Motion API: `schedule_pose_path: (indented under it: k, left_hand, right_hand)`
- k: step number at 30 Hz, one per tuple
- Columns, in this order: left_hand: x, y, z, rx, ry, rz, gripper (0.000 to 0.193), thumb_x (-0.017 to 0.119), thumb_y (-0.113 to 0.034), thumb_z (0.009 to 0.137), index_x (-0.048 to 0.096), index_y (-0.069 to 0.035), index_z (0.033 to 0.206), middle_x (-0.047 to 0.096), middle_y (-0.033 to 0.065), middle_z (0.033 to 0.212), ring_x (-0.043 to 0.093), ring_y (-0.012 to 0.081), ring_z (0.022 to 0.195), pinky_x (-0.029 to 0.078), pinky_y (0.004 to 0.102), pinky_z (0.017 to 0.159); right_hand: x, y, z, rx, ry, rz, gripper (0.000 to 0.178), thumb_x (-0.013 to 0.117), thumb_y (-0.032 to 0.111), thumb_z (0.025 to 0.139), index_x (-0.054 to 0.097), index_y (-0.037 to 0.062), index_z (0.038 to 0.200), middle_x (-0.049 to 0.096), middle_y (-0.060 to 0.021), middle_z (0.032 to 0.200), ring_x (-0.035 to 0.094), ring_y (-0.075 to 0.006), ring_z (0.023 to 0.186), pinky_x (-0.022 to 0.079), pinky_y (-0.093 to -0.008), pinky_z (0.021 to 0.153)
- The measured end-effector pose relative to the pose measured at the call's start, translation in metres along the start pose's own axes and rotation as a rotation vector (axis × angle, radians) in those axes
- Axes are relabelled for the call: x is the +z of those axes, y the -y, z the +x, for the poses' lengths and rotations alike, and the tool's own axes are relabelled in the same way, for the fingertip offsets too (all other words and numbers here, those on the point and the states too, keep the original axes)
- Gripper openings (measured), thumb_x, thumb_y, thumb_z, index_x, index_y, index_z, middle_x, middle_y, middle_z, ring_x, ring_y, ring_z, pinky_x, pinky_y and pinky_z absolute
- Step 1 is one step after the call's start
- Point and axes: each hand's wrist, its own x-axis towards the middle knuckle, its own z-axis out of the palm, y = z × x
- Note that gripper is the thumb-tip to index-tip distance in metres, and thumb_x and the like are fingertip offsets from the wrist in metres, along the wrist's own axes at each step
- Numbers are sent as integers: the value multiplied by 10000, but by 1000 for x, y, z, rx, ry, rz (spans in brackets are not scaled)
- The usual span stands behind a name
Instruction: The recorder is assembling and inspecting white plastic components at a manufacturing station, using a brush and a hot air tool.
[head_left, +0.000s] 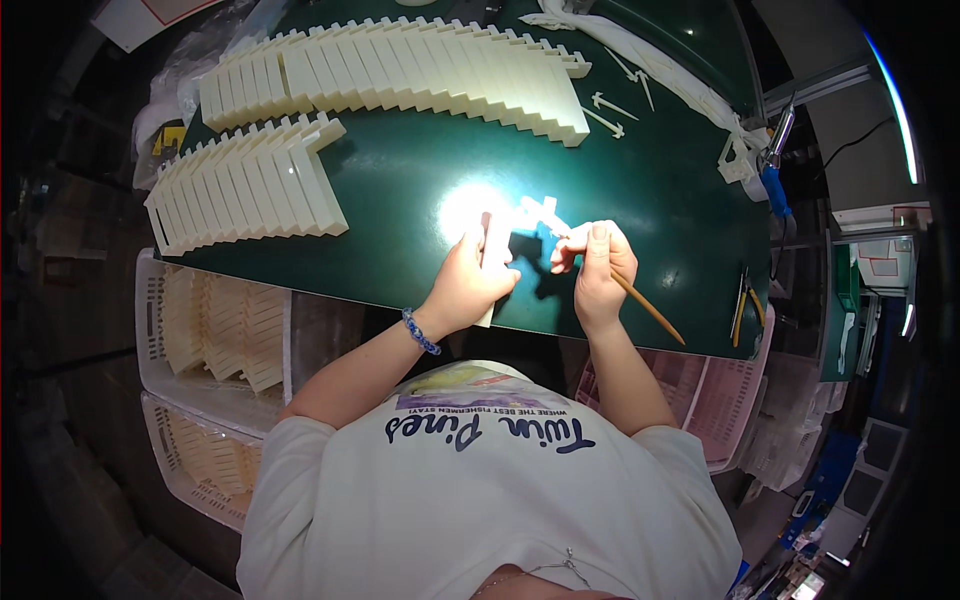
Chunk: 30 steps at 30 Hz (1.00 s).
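- We are looking down at a green bench (400,190), with both hands working above the middle of its near edge.
- The left hand (470,283) is holding a cream bar (497,240), its fingers and thumb closing narrowly around it.
- The bar's long axis is running from the near edge toward the far edge, its far end pointing into the lamp's glare.
- The right hand (605,275) is pinching a small white piece (543,212) between thumb and fingers; this piece is pointing toward the far left corner.
- A tan stick (650,308) is also lying in the right hand, its sharp end aiming toward the near right corner.
- Glare is washing out the white piece's far end, so we cannot tell its exact shape.
- We are judging the step as handling both parts under light; the next move is calling for a steady bar and a careful pinch.
- Cream parts are standing in a long row (430,75) along the far edge and a shorter row (250,185) by the near left corner.
- Pliers (742,310) are lying at the near right corner.
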Motion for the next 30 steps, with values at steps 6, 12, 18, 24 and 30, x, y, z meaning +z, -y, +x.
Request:
schedule_pose_path:
  k: [6, 12, 18, 24, 30]
  left_hand:
    - [0, -16, -6, -131, 55, -201, 286, 552, 25, 810, 452, 20, 1078, 528, 77, 917, 617, 158, 731, 531, 304, 675]
    - [-6, -12, 5, -173, 161, -107, 227, 569, 10, 802, 479, 19, 1011, 536, 63, 863, 614, 153, 723, 529, 301, 671]
    - [-8, -25, -1, 236, 24, 214, 417, 639, 14, 700, 467, -37, 1076, 513, 78, 906, 580, 199, 739, 489, 335, 682]
    - [-27, -43, -1, 880, -97, 804, 539, 742, -51, 652, 498, -102, 1129, 519, 93, 939, 546, 295, 771, 452, 376, 684]
    - [-38, -56, -13, 427, -294, 147, 641, 738, -19, 738, 363, -48, 1257, 540, 99, 1070, 587, 195, 947, 488, 290, 796]
  right_hand:
    - [-39, -21, 23, 61, -159, -116, 343, 393, 225, 1013, 516, 31, 758, 560, -70, 646, 519, -98, 511, 402, -191, 480]
    - [-12, 6, -2, -19, 40, -136, 312, 413, 184, 1003, 510, 12, 762, 559, -80, 682, 536, -118, 539, 438, -225, 476]
    - [-33, 6, 19, 135, -131, -135, 362, 391, 204, 1009, 503, 37, 708, 522, -47, 612, 466, -78, 459, 374, -188, 427]
    - [-3, 56, 6, 106, 128, -289, 380, 453, 147, 974, 496, 34, 615, 502, -30, 570, 397, -63, 391, 305, -205, 379]
    - [-25, 37, -2, 225, 129, -395, 309, 470, 188, 975, 536, 44, 710, 583, -55, 644, 500, -80, 477, 360, -201, 442]
